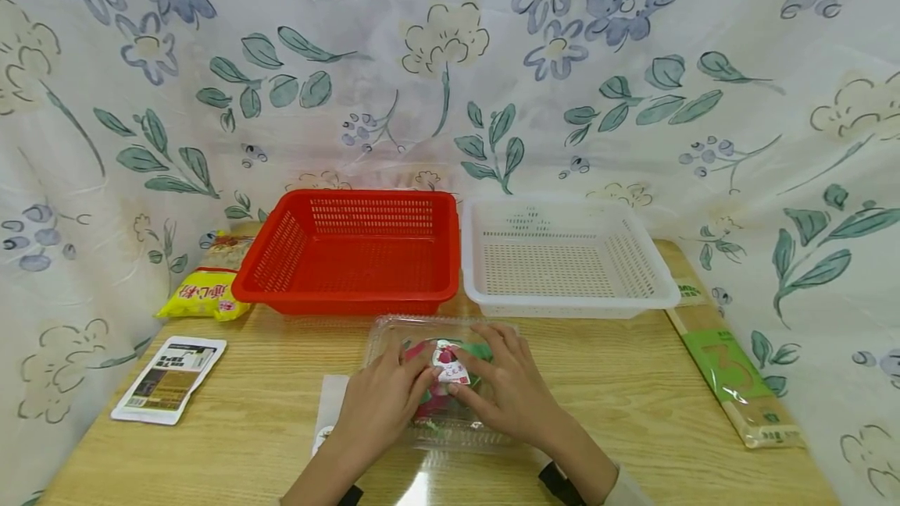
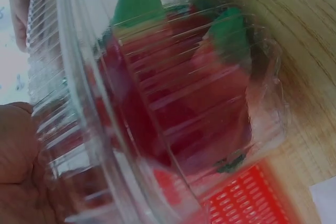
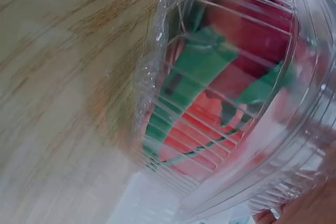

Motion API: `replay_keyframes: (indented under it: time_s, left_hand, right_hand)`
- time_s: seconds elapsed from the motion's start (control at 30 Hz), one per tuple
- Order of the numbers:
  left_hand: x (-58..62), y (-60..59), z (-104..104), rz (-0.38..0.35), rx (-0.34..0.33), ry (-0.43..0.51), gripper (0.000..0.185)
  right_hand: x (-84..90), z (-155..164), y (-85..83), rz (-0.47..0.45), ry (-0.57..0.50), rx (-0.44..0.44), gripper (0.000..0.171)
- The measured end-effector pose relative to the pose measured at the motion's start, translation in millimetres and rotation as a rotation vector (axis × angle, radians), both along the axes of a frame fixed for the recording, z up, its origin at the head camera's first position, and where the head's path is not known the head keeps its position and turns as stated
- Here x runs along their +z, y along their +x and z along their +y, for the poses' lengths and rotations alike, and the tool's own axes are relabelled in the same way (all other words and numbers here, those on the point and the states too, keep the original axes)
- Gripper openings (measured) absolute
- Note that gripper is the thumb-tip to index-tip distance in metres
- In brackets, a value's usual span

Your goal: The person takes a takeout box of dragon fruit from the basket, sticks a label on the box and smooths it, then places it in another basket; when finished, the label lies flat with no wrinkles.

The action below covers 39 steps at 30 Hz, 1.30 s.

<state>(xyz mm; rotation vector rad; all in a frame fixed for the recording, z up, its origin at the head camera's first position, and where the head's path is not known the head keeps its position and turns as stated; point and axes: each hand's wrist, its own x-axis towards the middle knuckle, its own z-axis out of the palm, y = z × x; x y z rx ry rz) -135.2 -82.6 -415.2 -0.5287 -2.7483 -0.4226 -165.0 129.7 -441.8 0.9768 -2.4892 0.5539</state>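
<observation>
A clear plastic clamshell box (image 1: 397, 332) lies on the wooden table (image 1: 633, 389) in front of me, with red and green contents and a small white label (image 1: 451, 365) on its lid. My left hand (image 1: 383, 400) lies on the left part of the lid. My right hand (image 1: 509, 393) lies on the right part, fingers spread. The fingertips of both hands meet near the label. The left wrist view shows the ribbed box (image 2: 173, 103) close up beside my palm (image 2: 21, 171). In the right wrist view the box (image 3: 226, 93) fills the frame.
A red basket (image 1: 337, 297) and a white basket (image 1: 562, 304) stand side by side behind the box. A yellow packet (image 1: 204, 293) and a white flat packet (image 1: 171, 378) lie at the left. A long green-labelled package (image 1: 731, 369) lies along the right edge. Floral cloth surrounds the table.
</observation>
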Motion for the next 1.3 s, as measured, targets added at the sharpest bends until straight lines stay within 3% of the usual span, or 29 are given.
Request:
replay_keyframes:
  time_s: [0.33,0.57,0.97,1.3]
  left_hand:
    - [-1.9,-3.4,0.6,-0.012,0.036,-0.063,0.046]
    - [1.1,-5.2,-0.7,-0.061,0.032,-0.064,0.051]
    - [4.6,-5.0,-1.8,-0.099,0.028,-0.068,0.060]
    - [1.4,-4.0,-2.7,-0.076,0.026,-0.077,0.058]
  right_hand:
    - [1.8,5.0,-1.0,-0.106,0.009,0.034,0.065]
    - [3.8,7.4,-1.0,-0.171,-0.041,0.045,0.043]
    - [0.7,7.7,-2.5,-0.125,-0.025,0.016,0.042]
    - [-1.2,6.9,-2.6,-0.084,0.038,-0.042,0.043]
